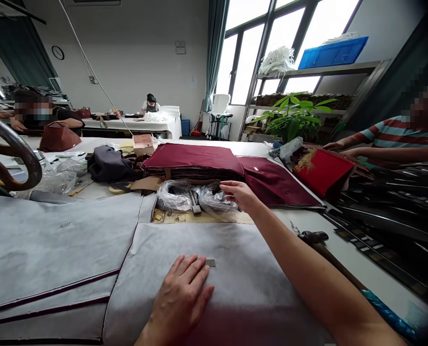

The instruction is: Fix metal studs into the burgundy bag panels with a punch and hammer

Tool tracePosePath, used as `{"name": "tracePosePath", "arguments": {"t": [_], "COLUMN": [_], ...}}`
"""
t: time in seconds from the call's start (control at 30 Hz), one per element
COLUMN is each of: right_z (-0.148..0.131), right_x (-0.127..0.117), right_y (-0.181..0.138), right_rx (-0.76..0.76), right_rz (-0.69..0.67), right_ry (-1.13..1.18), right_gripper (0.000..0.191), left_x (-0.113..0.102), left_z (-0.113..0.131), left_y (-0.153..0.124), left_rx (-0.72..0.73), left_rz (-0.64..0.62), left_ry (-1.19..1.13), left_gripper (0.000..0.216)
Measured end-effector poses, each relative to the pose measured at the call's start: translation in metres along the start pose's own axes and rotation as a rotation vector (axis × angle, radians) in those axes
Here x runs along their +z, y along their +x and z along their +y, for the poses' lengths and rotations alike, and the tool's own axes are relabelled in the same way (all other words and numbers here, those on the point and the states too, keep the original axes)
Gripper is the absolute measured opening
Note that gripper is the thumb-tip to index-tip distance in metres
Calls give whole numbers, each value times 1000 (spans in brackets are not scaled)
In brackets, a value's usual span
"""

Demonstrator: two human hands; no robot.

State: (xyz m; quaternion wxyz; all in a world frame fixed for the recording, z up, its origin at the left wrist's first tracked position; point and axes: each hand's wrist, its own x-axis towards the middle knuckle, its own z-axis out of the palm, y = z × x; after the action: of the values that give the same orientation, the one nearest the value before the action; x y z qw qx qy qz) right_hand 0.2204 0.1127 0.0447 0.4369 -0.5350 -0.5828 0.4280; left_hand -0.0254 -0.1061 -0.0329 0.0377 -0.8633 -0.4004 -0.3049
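Note:
My left hand (185, 290) lies flat on a grey sheet of material (235, 250), fingers stretched out. Right beside its fingertips is a small patterned plate (210, 263) on the sheet. Further forward, my right hand (240, 193) reaches over a clear plastic bag (216, 199), its fingers loosely bent and apart; nothing shows in them. A second plastic bag (174, 194) sits to the left, and between the two bags lies a small metal tool (195, 204) with a block-shaped end. Under them is a yellowish board (207, 218) with small brass-coloured pieces at its left.
Stacked maroon sheets (195, 158) lie beyond the bags. A hammer (313, 237) rests at the right near a pile of dark strips (390, 216). Another grey panel (55, 240) covers the left, below a metal handwheel (30, 168). A person in a striped shirt (397, 137) works at the right.

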Motion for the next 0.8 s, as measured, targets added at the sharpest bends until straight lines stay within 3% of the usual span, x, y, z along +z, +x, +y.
{"name": "tracePosePath", "arguments": {"t": [0.17, 0.27, 0.37, 0.57, 0.8], "right_z": [-7, 3, 16, 24, 20], "right_x": [5, 21, 40, 63, 64], "right_y": [-67, -113, -147, -173, -177], "right_rx": [22, -9, -51, -66, -219], "right_rz": [-166, -295, -365, -250, -161], "right_ry": [151, 76, -52, -167, -497], "right_gripper": [50, 51, 39, 19, 14], "left_x": [-4, -7, -8, -8, -6], "left_z": [0, 1, 1, 1, 0], "left_y": [0, 1, 1, -1, -5], "left_rx": [-34, -56, -63, -48, -45], "left_rz": [-73, -121, -149, -143, -145], "left_ry": [-39, -47, -44, -33, -14], "left_gripper": [30, 31, 32, 36, 38]}}
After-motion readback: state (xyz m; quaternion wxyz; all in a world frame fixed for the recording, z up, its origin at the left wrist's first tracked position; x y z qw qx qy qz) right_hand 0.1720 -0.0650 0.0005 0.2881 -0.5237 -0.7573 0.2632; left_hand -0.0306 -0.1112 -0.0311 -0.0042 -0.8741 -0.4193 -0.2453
